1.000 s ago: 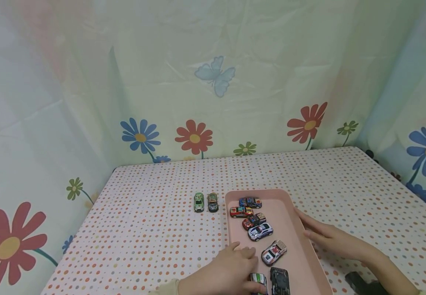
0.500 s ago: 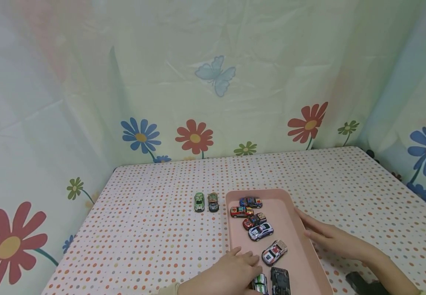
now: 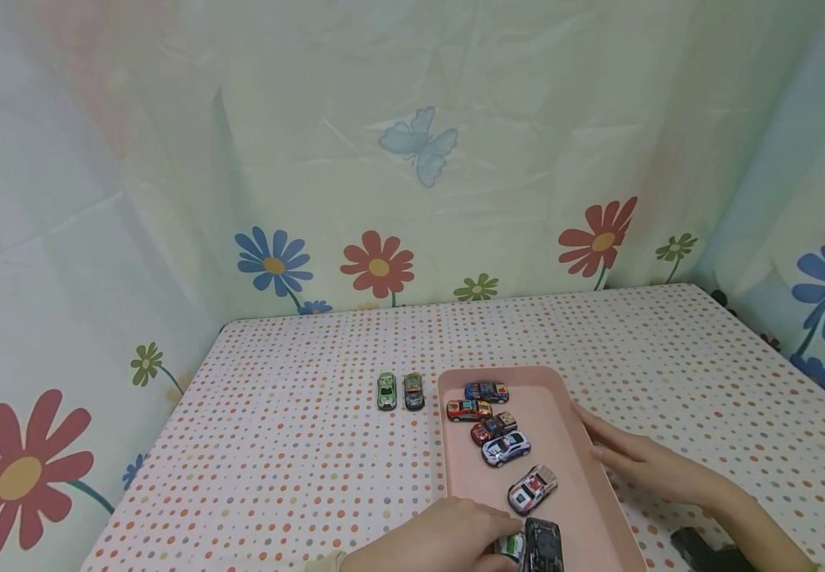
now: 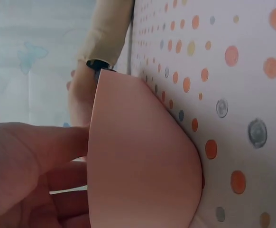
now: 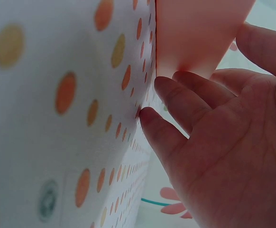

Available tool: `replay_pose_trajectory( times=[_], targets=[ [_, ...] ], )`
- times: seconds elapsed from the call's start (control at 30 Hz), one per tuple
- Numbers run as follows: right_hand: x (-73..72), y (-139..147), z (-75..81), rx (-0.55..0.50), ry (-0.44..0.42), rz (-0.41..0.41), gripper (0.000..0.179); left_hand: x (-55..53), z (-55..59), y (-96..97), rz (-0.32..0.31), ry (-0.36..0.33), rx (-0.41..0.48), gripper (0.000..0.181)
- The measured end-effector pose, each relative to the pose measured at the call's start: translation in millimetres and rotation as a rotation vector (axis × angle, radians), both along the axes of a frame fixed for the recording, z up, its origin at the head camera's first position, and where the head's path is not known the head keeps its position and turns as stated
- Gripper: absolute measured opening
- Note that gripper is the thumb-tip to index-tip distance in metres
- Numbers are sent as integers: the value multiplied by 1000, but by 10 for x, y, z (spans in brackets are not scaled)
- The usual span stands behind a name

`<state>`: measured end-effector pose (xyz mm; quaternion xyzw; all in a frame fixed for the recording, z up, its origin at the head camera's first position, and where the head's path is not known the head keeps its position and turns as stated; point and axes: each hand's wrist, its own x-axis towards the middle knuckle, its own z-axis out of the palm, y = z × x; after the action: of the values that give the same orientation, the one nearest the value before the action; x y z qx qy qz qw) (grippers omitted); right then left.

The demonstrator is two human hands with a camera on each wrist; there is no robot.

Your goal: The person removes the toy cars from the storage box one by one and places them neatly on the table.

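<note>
A pink tray holds several small toy cars. In the head view my left hand reaches over its near left side and pinches a white-and-green toy car, partly covered by the fingers. A black toy car lies right beside that one. In the left wrist view the tray's wall hides what my left fingertips hold. My right hand rests along the tray's right outer side. Seen from the right wrist, its fingers are extended and spread near the wall, the thumb by the rim.
Also in the tray are a white-and-red car, a white car and several red and blue ones farther back. Two cars, one green and one dark, stand on the dotted tablecloth to the left.
My left hand has shifted slightly right and its fingers have closed in around the white-and-green car, now nearer the black one. My right hand and the tray have stayed put.
</note>
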<state>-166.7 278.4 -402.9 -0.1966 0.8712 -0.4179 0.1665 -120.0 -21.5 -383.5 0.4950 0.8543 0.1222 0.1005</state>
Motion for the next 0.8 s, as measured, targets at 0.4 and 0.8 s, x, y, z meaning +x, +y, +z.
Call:
replay_pose_trajectory(
  times=[0.4,0.8],
  targets=[
    [-4,23,-19,-2,32,30,61,40,53,-20,32,-181,114,31],
    [-3,16,-13,6,31,17,62,59,-21,-46,101,-364,300,22]
  ],
)
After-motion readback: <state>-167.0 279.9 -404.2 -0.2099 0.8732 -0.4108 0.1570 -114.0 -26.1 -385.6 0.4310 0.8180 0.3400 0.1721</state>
